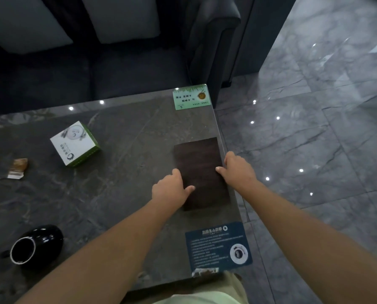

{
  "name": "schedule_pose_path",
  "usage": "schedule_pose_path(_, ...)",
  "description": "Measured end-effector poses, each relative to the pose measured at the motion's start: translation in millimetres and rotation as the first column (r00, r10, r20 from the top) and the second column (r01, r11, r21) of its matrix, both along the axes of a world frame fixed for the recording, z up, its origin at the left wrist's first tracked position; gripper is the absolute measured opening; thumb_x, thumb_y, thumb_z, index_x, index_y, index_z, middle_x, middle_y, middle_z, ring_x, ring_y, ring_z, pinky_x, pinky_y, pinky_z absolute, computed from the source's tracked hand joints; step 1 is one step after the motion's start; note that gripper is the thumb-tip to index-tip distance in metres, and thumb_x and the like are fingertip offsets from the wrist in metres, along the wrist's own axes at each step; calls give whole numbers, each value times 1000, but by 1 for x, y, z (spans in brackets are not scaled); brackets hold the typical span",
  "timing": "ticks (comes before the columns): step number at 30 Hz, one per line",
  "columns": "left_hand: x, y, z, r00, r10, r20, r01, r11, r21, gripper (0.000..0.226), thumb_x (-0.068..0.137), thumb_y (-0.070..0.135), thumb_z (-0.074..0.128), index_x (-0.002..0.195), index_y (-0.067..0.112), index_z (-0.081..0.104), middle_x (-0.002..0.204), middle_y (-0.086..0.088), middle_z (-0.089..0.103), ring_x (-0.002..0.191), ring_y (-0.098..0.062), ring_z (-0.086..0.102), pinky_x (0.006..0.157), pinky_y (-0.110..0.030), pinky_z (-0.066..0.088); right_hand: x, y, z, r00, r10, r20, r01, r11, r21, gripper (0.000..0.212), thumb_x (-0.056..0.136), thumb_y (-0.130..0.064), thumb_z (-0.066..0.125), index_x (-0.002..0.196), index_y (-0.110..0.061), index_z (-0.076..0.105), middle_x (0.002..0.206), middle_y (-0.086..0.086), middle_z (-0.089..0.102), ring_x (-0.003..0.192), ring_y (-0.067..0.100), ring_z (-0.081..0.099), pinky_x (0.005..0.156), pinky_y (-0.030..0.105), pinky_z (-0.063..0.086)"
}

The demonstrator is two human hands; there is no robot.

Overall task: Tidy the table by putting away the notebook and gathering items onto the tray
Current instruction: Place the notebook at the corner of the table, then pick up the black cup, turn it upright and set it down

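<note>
Notebook (pixel 201 163) at table's (pixel 128 139) right edge | left hand (pixel 170 189), right hand (pixel 238 170) pinch its long sides (thumbs atop cover) | likely light, stiff

Dark sofa (pixel 117 69), grey cushions (pixel 121 18) — glossy marble floor (pixel 314 128)

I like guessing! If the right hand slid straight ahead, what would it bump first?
The right hand grips the notebook; beyond that, probably the green card at the far corner.
</note>
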State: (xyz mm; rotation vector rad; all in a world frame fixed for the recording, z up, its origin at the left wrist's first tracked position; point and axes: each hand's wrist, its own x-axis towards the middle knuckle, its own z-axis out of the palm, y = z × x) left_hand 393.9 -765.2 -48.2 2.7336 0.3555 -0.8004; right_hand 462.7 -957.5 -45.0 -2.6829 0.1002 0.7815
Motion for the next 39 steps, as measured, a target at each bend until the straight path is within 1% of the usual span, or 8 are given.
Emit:
schedule_pose_path(4, -10, 10, 21, 995, -65, 80, 70, 996, -62, 45, 87, 59, 61, 99, 22, 37, 115, -9, 62, 105, -35, 63, 71, -40, 44, -17, 11, 21, 994, 42, 104, -37, 998, -51, 53, 91, -43, 66, 125, -13, 39, 128, 16, 48, 109, 39, 60, 84, 48, 54)
schedule_pose_path(9, -34, 33, 57, 970, -136, 199, 163, 979, -122, 57, 87, 56, 61, 124, 18, 41, 125, -10, 55, 112, -37, 60, 84, -45, 49, -52, 30, 50, 985, 61, 159, -50, 996, -68, 71, 89, -51, 63, 141, -13, 34, 137, 16, 44, 123, 38, 52, 96, 52, 51)
schedule_pose_path(16, -82, 84, 93, 904, -262, 337, 345, 913, -217, 76, 86, 48, 67, 147, 19, 30, 144, -9, 43, 129, -32, 49, 101, -47, 47, -117, 61, 90, 977, 94, 189, -88, 995, -40, 85, 85, -51, 68, 149, -15, 27, 149, 18, 34, 135, 39, 41, 109, 50, 42)
schedule_pose_path(20, -110, 114, 106, 876, -329, 353, 409, 894, -181, 79, 88, 43, 66, 152, 19, 26, 151, -8, 38, 132, -29, 46, 104, -43, 46, -154, 81, 105, 980, 94, 173, -87, 995, -44, 90, 83, -54, 69, 151, -16, 25, 149, 20, 33, 136, 40, 41, 111, 48, 41)
schedule_pose_path(25, -142, 153, 117, 879, -331, 343, 396, 907, -140, 73, 91, 42, 62, 151, 17, 28, 151, -9, 42, 132, -30, 50, 104, -41, 46, -192, 108, 114, 986, 107, 131, -102, 994, -50, 87, 87, -59, 62, 152, -14, 25, 148, 21, 36, 131, 39, 47, 106, 47, 44)
schedule_pose_path(32, -159, 215, 123, 919, -268, 291, 309, 945, -107, 57, 92, 41, 60, 140, 14, 45, 140, -9, 52, 128, -27, 51, 104, -39, 44, -195, 159, 115, 974, 201, 102, -204, 979, 23, 84, 89, -50, 64, 152, -11, 25, 148, 20, 41, 132, 36, 49, 105, 41, 44)
schedule_pose_path(36, -166, 254, 126, 948, -138, 286, 176, 978, -112, 43, 89, 38, 60, 124, 12, 56, 127, -11, 58, 120, -29, 56, 100, -40, 47, -174, 201, 113, 946, 310, 94, -313, 949, 22, 80, 90, -49, 64, 151, -12, 28, 147, 18, 44, 132, 34, 50, 106, 40, 44)
schedule_pose_path(39, -178, 290, 128, 960, -33, 276, 63, 993, -99, 43, 88, 37, 61, 123, 15, 55, 127, -9, 59, 119, -27, 57, 100, -41, 48, -160, 244, 107, 920, 384, 81, -389, 920, 53, 77, 91, -49, 63, 150, -11, 31, 147, 18, 45, 133, 33, 49, 106, 37, 43)
